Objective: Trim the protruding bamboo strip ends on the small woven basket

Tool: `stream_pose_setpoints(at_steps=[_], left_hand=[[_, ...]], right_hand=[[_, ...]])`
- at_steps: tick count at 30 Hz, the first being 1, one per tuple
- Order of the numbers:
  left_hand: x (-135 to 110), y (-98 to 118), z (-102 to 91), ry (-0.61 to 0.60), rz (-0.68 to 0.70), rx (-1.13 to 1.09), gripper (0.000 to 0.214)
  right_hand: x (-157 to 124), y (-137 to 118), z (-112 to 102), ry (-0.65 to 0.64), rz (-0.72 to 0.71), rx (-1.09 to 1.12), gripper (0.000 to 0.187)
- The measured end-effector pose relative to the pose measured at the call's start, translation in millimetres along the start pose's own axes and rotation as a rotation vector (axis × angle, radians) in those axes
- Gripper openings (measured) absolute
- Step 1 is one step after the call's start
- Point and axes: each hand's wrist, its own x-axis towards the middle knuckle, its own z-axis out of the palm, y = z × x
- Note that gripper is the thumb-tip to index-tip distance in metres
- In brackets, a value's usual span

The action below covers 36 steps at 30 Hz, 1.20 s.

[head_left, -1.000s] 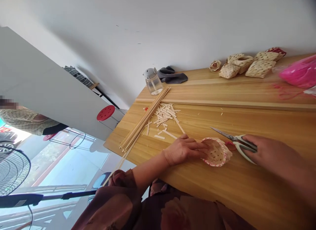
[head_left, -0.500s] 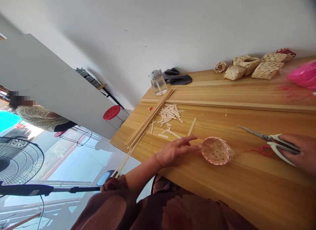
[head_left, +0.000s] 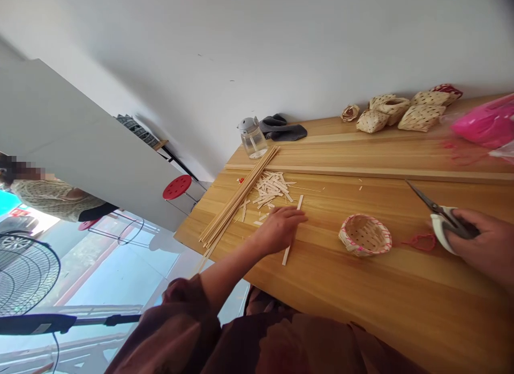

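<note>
My left hand (head_left: pixel 281 229) is closed, its fingers bent down over a flat bamboo strip (head_left: pixel 286 255) whose two ends show on either side of it. The exact grip is hidden under the fingers. In my right hand (head_left: pixel 484 242) are scissors (head_left: pixel 445 216) with pale handles, their blades pointing away to the upper left and close together. Between the hands a small woven bamboo basket (head_left: pixel 363 234) with a pink-and-white bound rim sits tilted on the wooden table (head_left: pixel 341 293). Red string (head_left: pixel 423 241) lies beside the scissors.
Left of my left hand are a pile of short bamboo offcuts (head_left: pixel 273 186) and a bundle of long sticks (head_left: pixel 236 200). A water bottle (head_left: pixel 252 138), dark cloth (head_left: pixel 285 130), woven pieces (head_left: pixel 421 117) and a pink bag (head_left: pixel 485 122) line the wall. A fan (head_left: pixel 26 272) stands left.
My left hand has left the basket's rim and moved left onto the bamboo strip, its fingers curling. The basket now sits turned differently. The scissors have swung slightly upward; the view has shifted a little.
</note>
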Motion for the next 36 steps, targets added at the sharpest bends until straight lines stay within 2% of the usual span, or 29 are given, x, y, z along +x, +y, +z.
stream_pose_setpoints(at_steps=[2,4,8,10,13,15,18,22,25,28,31,32,34,36], left_hand=[[41.8,0.1,11.4,0.0,0.037,0.069,0.048],[88.6,8.1,22.8,-0.016,0.102,0.076,0.049],[173.0,40.3,42.8,-0.067,0.256,0.072,0.038],[200.3,54.7,52.0,-0.074,0.27,0.085,0.035],[218.3,58.4,61.3,-0.075,0.233,0.121,0.039],[217.4,44.2,60.1,-0.064,0.157,0.154,0.031],[200.6,1.9,42.5,-0.031,-0.008,0.212,0.023],[155.3,-56.8,1.6,0.052,-0.148,0.246,0.015],[115.5,-69.5,-19.4,0.168,-0.192,0.212,0.02],[79.6,-45.3,-18.6,0.27,-0.188,0.102,0.017],[50.2,2.8,-2.5,0.292,-0.047,-0.038,0.029],[42.8,19.5,3.8,0.299,0.043,-0.09,0.031],[32.6,47.8,15.0,0.322,0.333,-0.245,0.026],[28.1,65.5,23.2,0.312,0.427,-0.238,0.027]], right_hand=[[-10.8,-25.1,-9.7,-0.015,0.09,0.058,0.049],[-15.9,-39.6,-13.0,0.008,0.136,0.095,0.046],[-13.5,-41.5,-9.6,0.027,0.132,0.124,0.044],[-11.4,-38.5,-8.6,0.012,0.122,0.126,0.044],[-11.2,-36.1,-8.8,-0.014,0.1,0.128,0.041],[-11.8,-35.0,-8.6,-0.025,0.075,0.127,0.04],[-11.8,-32.4,-8.5,-0.023,0.05,0.117,0.038],[-10.8,-31.3,-14.1,0.018,0.062,0.109,0.033],[-11.9,-34.5,-23.2,0.091,0.091,0.129,0.032],[-15.7,-39.6,-30.7,0.123,0.116,0.199,0.04],[-22.6,-46.9,-32.6,-0.01,0.076,0.328,0.06],[-25.4,-49.9,-32.6,-0.082,0.048,0.365,0.066],[-30.8,-55.5,-34.4,-0.202,-0.004,0.389,0.071],[-34.2,-58.5,-40.4,-0.231,-0.022,0.328,0.066]])
